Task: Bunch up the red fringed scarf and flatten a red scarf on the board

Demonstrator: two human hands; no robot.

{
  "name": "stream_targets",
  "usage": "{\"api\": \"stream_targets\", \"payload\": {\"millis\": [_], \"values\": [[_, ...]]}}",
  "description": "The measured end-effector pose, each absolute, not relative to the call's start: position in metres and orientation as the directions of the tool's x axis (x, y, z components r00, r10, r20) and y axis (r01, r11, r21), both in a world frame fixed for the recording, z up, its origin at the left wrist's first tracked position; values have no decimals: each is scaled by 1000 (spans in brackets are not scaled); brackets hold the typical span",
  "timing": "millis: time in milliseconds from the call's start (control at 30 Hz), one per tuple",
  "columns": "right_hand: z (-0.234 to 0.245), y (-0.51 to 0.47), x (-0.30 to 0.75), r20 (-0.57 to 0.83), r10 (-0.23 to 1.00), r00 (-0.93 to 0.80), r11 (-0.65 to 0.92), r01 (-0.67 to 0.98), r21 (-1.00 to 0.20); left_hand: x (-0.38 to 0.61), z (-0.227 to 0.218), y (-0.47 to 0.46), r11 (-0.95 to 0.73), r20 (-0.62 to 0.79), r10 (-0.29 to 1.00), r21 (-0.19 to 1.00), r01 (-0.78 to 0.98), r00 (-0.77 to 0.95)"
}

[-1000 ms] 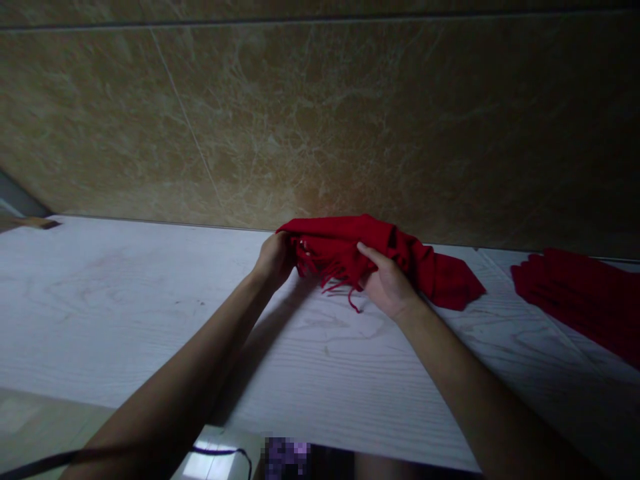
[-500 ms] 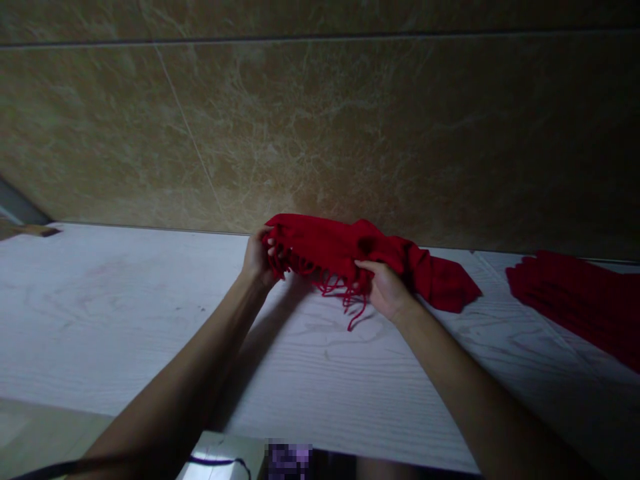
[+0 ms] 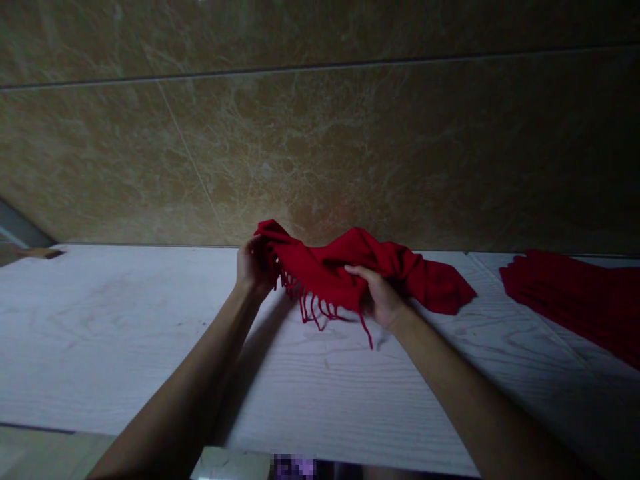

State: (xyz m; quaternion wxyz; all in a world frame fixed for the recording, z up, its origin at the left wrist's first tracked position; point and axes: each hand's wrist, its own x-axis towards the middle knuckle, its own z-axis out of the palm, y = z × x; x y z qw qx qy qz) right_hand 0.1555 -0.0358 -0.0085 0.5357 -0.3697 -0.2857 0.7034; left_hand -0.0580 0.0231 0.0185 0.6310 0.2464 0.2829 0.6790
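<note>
A red scarf (image 3: 390,270) with a fringed end lies bunched near the back of a pale wood-grain table (image 3: 125,347). My left hand (image 3: 251,267) is closed on the scarf's left corner and holds it off the table. My right hand (image 3: 377,297) grips the fringed edge further right, with fringe strands hanging below it. The rest of the scarf trails to the right and rests on the tabletop.
More red cloth (image 3: 575,300) lies on the table at the far right. A brown marbled tile wall (image 3: 320,147) rises right behind the table. A small wooden piece (image 3: 43,253) sits at the far left edge.
Both hands have lifted the fringed end of the scarf off the table and spread it a little wider. The left hand has shifted left, and the fringe now hangs free.
</note>
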Motion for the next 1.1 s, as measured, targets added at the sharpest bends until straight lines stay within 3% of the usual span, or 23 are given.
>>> {"api": "stream_targets", "payload": {"millis": [167, 300, 433, 600, 733, 867, 1000, 1100], "values": [[-13, -34, 155, -208, 969, -135, -248, -543, -802, -26, 16, 12, -7, 127, 982, 762, -647, 139], [-14, -32, 155, -182, 977, -113, -214, -556, -803, -15, 11, 0, 52, 108, 937, 897, -438, 332], [-16, -31, 156, -171, 970, -170, -237, -527, -816, -13, 9, -13, -120, 160, 878, 986, -117, 451], [-26, -32, 153, -125, 986, -114, -154, -300, -942, -12, 5, -17, -238, 188, 824, 971, 25, 535], [-30, -35, 147, -62, 989, -131, -81, -145, -986, -20, -2, -6, -237, 175, 855, 969, 68, 488], [-25, -33, 145, 93, 984, -155, 63, -187, -980, -31, -1, 7, -155, 133, 934, 987, 41, 331], [-16, -29, 155, 234, 965, -117, 196, -272, -942, -41, 10, 12, -52, 63, 995, 989, -142, 75], [-11, -27, 165, 292, 956, -7, 281, -256, -925, -50, 19, 14, -83, 90, 996, 919, -386, 0]]}}
